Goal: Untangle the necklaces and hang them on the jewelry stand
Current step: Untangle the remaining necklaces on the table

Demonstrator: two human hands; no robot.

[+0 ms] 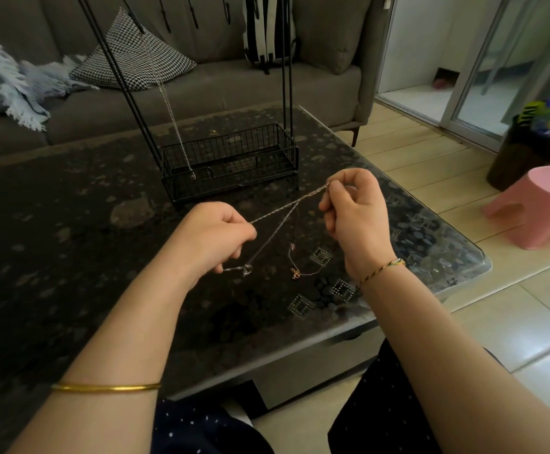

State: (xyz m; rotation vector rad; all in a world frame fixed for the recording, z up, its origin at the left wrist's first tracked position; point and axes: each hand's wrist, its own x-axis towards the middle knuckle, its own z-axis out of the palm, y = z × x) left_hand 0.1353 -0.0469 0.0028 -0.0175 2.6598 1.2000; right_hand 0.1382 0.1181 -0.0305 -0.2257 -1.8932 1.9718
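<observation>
A person's two hands hold a silver necklace point(283, 209) taut above a dark bench point(70, 240). The right hand point(354, 211) pinches its upper end between closed fingers point(327, 204). From there two strands slant down and to the left into the left hand point(214, 235), whose fingers are curled around them. A thin gold necklace point(296, 271) lies on the bench between the wrists. Behind stands a black wire jewelry stand point(231, 158) with one chain point(172, 109) hanging from it.
</observation>
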